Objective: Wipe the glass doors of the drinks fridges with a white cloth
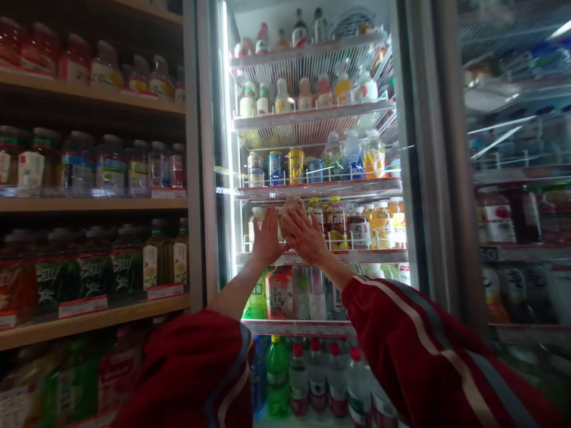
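My left hand [267, 238] is raised in front of the lit drinks cooler [316, 190], its fingers stretched upward and apart, seemingly flat against the glass door. Beside it, my right hand [306, 233] presses a crumpled beige cloth [292, 208] to the glass, fingers spread over it. The two hands nearly touch at the thumbs. Behind them, a wire shelf holds tea and juice bottles [380, 224], partly covered by my hands. Cans [295, 166] stand one shelf higher. Both my arms wear red sleeves with pale stripes.
Wooden shelves [98, 205] with rows of bottles line the left side. A metal door frame [439, 160] divides this cooler from another cooler [517, 196] on the right. Large bottles [277, 377] stand at the bottom. Light reflections cross the glass.
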Demonstrator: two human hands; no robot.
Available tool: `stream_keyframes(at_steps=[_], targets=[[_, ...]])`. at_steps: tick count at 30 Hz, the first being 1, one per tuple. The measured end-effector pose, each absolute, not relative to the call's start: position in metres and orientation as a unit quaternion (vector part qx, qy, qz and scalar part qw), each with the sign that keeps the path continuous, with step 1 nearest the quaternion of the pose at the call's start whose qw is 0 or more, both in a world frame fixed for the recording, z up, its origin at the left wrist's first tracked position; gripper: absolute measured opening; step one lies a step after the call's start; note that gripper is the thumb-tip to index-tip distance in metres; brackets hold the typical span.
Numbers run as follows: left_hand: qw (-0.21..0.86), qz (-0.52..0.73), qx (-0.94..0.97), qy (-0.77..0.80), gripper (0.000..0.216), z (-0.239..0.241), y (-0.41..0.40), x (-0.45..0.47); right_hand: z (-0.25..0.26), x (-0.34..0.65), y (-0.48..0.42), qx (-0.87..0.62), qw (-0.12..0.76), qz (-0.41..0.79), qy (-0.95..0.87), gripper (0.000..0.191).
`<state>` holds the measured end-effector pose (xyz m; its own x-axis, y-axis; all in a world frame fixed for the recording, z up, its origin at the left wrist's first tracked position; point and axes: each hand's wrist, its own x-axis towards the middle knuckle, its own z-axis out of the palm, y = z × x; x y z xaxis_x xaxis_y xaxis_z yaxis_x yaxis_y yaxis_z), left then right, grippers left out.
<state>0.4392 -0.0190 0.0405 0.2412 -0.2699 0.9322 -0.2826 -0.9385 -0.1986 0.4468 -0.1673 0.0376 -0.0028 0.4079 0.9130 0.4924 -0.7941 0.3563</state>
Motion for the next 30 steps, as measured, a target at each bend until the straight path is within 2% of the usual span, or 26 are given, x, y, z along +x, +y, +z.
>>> stream_keyframes(at_steps=[5, 9, 14, 22, 25, 30], targets=[[-0.025, 0.585, 0.794, -0.163, 0.089, 0.027, -0.006, 0.44, 0.042, 0.453, -0.172, -0.703, 0.004, -0.648, -0.293, 0.038], [-0.02, 0.587, 0.795, -0.15, 0.091, 0.026, -0.014, 0.439, 0.047, 0.456, -0.213, -0.706, 0.019, -0.664, -0.245, 0.031], [-0.023, 0.59, 0.792, -0.159, 0.086, 0.023, -0.03, 0.441, 0.048, 0.457, -0.254, -0.707, 0.064, -0.684, -0.17, 0.032], [-0.024, 0.6, 0.779, -0.179, 0.083, 0.013, -0.063, 0.444, 0.047, 0.46, -0.248, -0.7, 0.019, -0.678, -0.225, 0.039], [-0.023, 0.596, 0.784, -0.175, 0.081, 0.014, -0.062, 0.442, 0.047, 0.465, -0.28, -0.696, 0.05, -0.692, -0.185, 0.042], [-0.011, 0.594, 0.786, -0.171, 0.081, 0.015, -0.061, 0.44, 0.047, 0.47, -0.316, -0.654, 0.151, -0.738, -0.069, 0.044]])
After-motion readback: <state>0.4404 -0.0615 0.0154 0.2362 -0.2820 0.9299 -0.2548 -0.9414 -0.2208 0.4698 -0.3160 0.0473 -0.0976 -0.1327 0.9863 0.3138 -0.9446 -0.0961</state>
